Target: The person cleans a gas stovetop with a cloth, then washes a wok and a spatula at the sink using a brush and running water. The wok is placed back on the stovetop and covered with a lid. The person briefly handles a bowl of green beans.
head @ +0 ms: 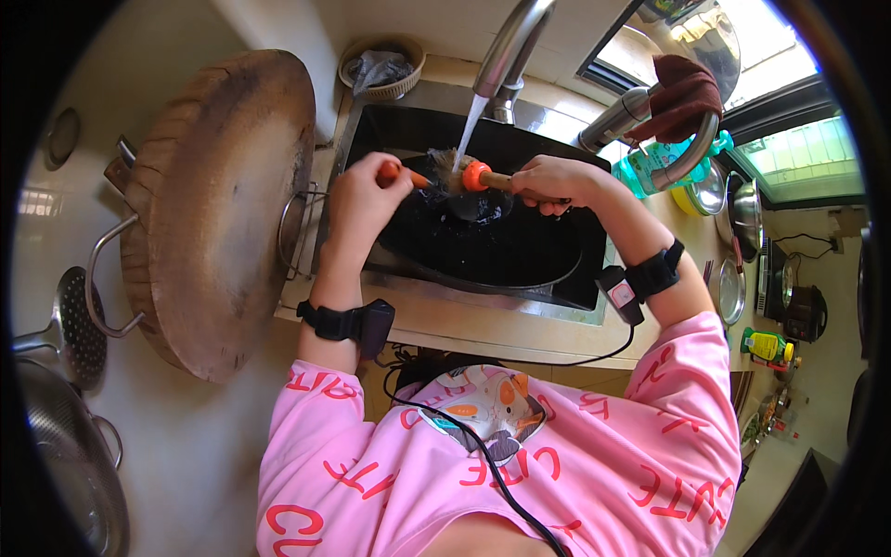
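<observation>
Over the sink, my right hand (557, 182) grips the wooden handle of a pot brush (495, 180) with an orange collar. Its wet bristles (445, 170) point left, under water running from the faucet (501, 52). My left hand (369, 198) is closed around an orange-red handle (418, 179), whose tip reaches close to the bristles. What that handle joins cannot be told. Below both hands a black wok (487, 254) lies in the dark sink (592, 289), wet inside, its rim near the front edge.
A thick round wooden chopping board (230, 209) stands on edge at the left, beside a skimmer (82, 327) and a metal colander (62, 445). Behind the sink are a basket (400, 87) with a cloth, a teal pump bottle (644, 167) and a brown cloth (686, 97) draped over a metal pipe.
</observation>
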The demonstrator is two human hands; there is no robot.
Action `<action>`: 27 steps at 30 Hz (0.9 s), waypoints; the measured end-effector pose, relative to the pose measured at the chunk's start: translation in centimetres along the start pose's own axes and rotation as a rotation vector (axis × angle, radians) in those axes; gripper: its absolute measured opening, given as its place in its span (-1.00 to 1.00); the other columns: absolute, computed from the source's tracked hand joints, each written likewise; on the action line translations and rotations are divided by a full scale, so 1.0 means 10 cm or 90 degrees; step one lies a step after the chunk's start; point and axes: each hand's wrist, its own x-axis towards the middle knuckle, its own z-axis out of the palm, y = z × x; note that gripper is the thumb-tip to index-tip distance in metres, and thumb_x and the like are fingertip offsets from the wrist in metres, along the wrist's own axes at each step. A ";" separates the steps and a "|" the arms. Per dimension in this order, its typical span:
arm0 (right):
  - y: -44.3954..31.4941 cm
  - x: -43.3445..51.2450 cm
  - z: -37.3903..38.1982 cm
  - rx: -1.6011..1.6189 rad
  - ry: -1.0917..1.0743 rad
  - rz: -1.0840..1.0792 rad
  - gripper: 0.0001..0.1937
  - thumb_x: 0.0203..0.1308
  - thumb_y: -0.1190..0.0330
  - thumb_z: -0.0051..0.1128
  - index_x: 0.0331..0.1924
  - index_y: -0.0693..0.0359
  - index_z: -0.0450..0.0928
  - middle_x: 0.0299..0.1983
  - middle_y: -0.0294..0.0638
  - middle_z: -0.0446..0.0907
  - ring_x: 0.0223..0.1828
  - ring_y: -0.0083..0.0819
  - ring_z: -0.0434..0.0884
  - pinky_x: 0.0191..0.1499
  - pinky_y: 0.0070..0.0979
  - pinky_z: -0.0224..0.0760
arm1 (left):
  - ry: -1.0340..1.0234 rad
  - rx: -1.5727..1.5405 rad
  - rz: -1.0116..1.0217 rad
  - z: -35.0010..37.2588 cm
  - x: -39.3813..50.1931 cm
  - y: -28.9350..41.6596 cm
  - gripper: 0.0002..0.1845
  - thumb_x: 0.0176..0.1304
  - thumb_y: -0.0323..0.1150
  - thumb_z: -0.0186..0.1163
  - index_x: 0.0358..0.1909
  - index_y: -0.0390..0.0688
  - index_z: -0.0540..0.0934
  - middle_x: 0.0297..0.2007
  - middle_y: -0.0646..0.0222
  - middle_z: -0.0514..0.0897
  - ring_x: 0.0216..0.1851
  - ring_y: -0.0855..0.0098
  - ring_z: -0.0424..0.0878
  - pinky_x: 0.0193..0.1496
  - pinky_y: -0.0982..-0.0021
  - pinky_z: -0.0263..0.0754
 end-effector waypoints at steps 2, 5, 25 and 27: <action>0.07 0.09 0.00 -0.146 0.009 0.041 -0.79 0.07 0.27 0.03 -0.52 0.24 0.39 -0.68 -0.33 0.33 -0.77 -0.57 0.29 -0.78 -0.67 0.04 | 0.106 -0.131 0.016 0.00 -0.07 0.02 -0.77 0.11 -0.26 0.26 -0.37 -0.23 0.53 -0.60 0.34 0.56 -0.53 0.51 0.50 -0.43 0.50 0.39; 0.23 0.49 0.04 -0.326 -0.122 0.183 -0.82 0.07 0.31 0.01 -0.52 0.24 0.40 -0.69 -0.33 0.32 -0.78 -0.56 0.28 -0.78 -0.67 0.05 | 0.050 -0.159 0.024 -0.02 -0.16 -0.06 -0.73 0.13 -0.19 0.26 -0.34 -0.21 0.57 -0.59 0.33 0.55 -0.56 0.44 0.48 -0.40 0.51 0.39; 0.54 1.95 -0.07 -0.599 -0.283 0.240 -0.78 0.16 0.20 0.04 -0.28 0.14 0.58 -0.54 -0.27 0.55 -0.63 -0.46 0.49 -0.61 -0.53 0.36 | 0.100 0.020 -0.205 -0.16 -0.63 -0.64 -0.69 0.11 -0.25 0.29 -0.16 -0.22 0.61 -0.44 0.23 0.62 -0.43 0.41 0.56 -0.30 0.45 0.46; 0.52 2.06 0.21 -0.835 -0.116 -0.119 -0.70 0.19 0.14 0.00 -0.28 0.21 0.59 -0.61 -0.24 0.50 -0.65 -0.41 0.50 -0.60 -0.49 0.39 | 0.087 -0.001 -0.231 -0.17 -0.60 -0.58 -0.70 0.13 -0.27 0.27 -0.16 -0.24 0.61 -0.44 0.29 0.63 -0.45 0.51 0.55 -0.35 0.50 0.48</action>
